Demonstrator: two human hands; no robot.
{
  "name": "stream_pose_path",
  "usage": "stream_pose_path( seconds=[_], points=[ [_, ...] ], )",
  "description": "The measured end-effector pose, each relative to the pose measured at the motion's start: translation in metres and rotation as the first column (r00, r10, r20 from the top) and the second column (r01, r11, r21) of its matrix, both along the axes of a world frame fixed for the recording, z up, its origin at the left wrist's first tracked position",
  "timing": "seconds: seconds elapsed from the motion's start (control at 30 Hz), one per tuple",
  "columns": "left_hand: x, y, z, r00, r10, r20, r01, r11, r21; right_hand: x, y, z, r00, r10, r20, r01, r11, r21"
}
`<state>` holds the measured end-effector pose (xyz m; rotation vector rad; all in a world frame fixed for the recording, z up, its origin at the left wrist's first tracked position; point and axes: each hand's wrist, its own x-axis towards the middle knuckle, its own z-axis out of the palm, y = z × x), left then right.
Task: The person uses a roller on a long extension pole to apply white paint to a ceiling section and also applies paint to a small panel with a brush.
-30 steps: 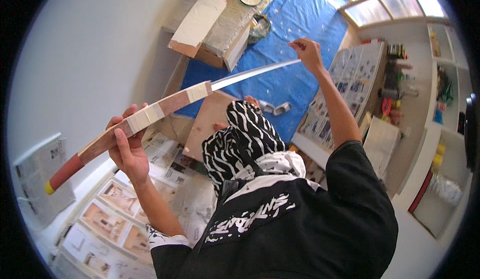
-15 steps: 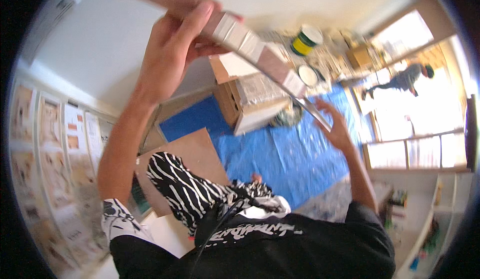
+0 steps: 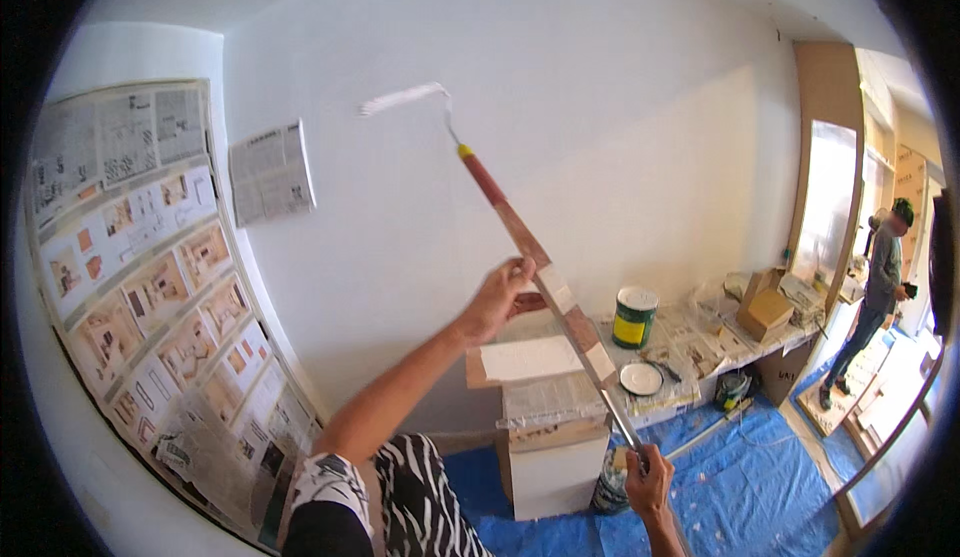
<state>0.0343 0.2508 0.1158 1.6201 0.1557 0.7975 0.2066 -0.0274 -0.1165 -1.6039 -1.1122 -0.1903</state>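
A paint roller (image 3: 408, 98) with a white sleeve is raised before the pale wall, on a wire frame with a yellow and red handle (image 3: 485, 177). Brown and whitish tape wraps join that handle to a long metal pole (image 3: 622, 419). My left hand (image 3: 492, 305) holds the pole at its taped middle, thumb and fingers on either side. Lower down and to the right, my right hand (image 3: 650, 479) is closed round the bare metal part. The pole slants from lower right to upper left. I cannot tell whether the roller touches the wall.
A paper-covered counter (image 3: 690, 342) carries a green and yellow paint can (image 3: 635, 317), a white lid (image 3: 641, 378) and a cardboard box (image 3: 766, 314). A covered cabinet (image 3: 552, 472) stands on blue sheeting (image 3: 735, 477). Newspaper (image 3: 272, 174) hangs on the wall. Another person (image 3: 880, 267) stands at far right.
My view has tilted up, bringing the roller and wall into sight. My right hand, its fingers spread earlier, is now wrapped round the pole. My left hand still holds it.
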Motion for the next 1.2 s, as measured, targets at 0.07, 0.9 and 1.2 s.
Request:
stream_pose_path(
  seconds=[0.07,0.9,1.2],
  points=[
    [0.009,-0.022,-0.009,1.000,-0.019,0.010,0.020,0.995,-0.103,0.013,-0.008,0.005,0.999,-0.023,-0.043,0.021,0.999,-0.037],
    [-0.321,-0.317,-0.428,0.343,0.561,-0.753,-0.708,0.682,0.185,0.077,0.014,-0.031,0.981,-0.192,-0.018,0.188,0.973,-0.133],
    [-0.443,-0.487,-0.534,0.041,0.411,-0.911,-0.984,0.177,0.035,0.048,0.037,-0.091,0.955,0.025,-0.295,-0.073,0.986,-0.153]
  ],
)
